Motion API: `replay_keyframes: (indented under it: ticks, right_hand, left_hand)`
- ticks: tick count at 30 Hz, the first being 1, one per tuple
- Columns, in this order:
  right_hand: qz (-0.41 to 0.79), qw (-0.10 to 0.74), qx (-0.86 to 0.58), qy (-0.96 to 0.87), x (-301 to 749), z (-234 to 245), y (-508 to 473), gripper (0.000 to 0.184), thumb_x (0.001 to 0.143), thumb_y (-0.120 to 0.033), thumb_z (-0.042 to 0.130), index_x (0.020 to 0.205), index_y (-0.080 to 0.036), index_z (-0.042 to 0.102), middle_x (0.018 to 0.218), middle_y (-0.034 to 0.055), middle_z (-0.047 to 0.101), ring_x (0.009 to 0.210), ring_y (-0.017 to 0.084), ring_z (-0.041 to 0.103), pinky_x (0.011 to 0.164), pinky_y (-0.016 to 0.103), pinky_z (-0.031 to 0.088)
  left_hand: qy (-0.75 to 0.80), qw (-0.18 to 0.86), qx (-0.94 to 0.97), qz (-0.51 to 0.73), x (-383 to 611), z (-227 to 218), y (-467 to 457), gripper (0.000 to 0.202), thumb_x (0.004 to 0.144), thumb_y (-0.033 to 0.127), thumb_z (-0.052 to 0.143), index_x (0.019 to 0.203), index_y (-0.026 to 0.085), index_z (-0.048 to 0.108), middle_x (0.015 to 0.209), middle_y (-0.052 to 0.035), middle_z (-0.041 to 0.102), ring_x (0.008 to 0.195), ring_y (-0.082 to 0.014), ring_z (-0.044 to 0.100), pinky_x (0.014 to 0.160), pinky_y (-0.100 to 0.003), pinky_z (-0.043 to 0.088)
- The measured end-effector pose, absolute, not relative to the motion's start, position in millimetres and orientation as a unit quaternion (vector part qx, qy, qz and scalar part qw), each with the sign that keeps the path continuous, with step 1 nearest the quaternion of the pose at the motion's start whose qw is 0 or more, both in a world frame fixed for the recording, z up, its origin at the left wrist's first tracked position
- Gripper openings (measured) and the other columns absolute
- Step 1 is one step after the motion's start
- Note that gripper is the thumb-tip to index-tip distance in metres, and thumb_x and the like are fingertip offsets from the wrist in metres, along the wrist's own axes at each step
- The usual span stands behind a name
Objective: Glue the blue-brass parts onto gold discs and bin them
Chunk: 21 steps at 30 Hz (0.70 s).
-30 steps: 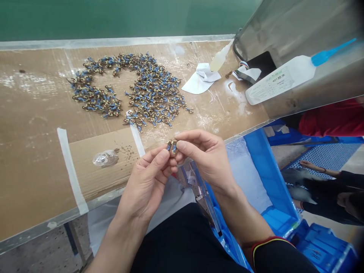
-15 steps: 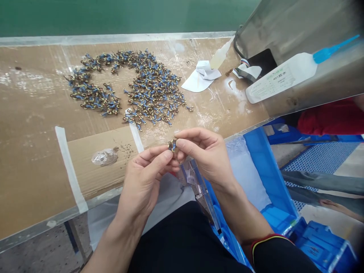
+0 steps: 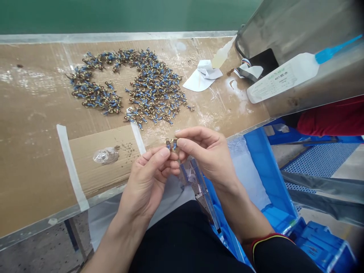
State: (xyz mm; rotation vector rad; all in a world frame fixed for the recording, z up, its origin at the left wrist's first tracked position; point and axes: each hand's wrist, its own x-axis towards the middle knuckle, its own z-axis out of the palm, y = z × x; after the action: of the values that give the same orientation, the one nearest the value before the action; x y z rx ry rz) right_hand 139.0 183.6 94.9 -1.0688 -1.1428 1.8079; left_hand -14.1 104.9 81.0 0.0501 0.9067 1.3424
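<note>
Between thumb and fingers, my left hand point(image 3: 148, 170) pinches a small blue and brown figurine point(image 3: 168, 143). My right hand point(image 3: 203, 155) pinches a second small figurine point(image 3: 174, 143), blue, brown and pale yellow, right beside the first. A narrow gap shows between the two, and both are partly covered by fingertips. Beyond the hands, a large pile of figurines point(image 3: 155, 87) in the same colours is spread over the brown table point(image 3: 31, 151). Left of my hands, a clear plastic piece point(image 3: 105, 156) with a dark bit at its edge lies on a taped cardboard sheet point(image 3: 91, 182).
A large white glue bottle with blue nozzle point(image 3: 284, 77) leans by a metal panel point(image 3: 295, 26). Nearby are a small translucent bottle point(image 3: 223, 55), folded white paper point(image 3: 202, 77) and a black flat object point(image 3: 265, 62). Blue crates point(image 3: 257, 151) stand below the table's right edge.
The two figurines, close together before, now sit slightly apart, the left one more visible. My left hand has shifted a little; my right hand stays nearly in place.
</note>
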Motion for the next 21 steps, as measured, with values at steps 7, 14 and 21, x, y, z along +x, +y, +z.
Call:
replay_keyframes:
  ticks: [7,14,21]
  right_hand:
    - [0.696,0.364,-0.428,-0.447,138.3,98.1,182.2,0.018,0.096,-0.035,0.099,0.108,-0.025,0.089,0.079,-0.0027,0.082,0.07,0.015,0.078,0.07,0.028,0.071]
    - [0.697,0.363,-0.429,-0.445,137.5,99.0,181.5,0.02,0.095,-0.036,0.099,0.107,-0.024,0.089,0.08,-0.0016,0.083,0.07,0.015,0.077,0.069,0.028,0.07]
    - [0.685,0.358,-0.445,-0.452,136.4,102.2,179.7,0.028,0.093,-0.045,0.102,0.106,-0.024,0.089,0.08,-0.0007,0.083,0.07,0.017,0.077,0.07,0.031,0.07]
  left_hand:
    - [0.394,0.687,0.01,0.61,-9.7,81.2,104.4,0.021,0.092,0.031,0.101,0.088,0.012,0.092,0.083,-0.0046,0.084,0.071,-0.011,0.077,0.068,-0.016,0.069]
    - [0.432,0.653,0.05,0.62,-7.4,82.5,102.9,0.021,0.095,0.032,0.098,0.087,0.014,0.092,0.083,-0.0052,0.084,0.07,-0.0122,0.076,0.068,-0.019,0.068]
    - [0.444,0.634,0.058,0.631,-6.9,84.4,102.4,0.014,0.092,0.028,0.101,0.089,0.016,0.093,0.083,-0.0046,0.085,0.07,-0.0138,0.078,0.069,-0.021,0.067]
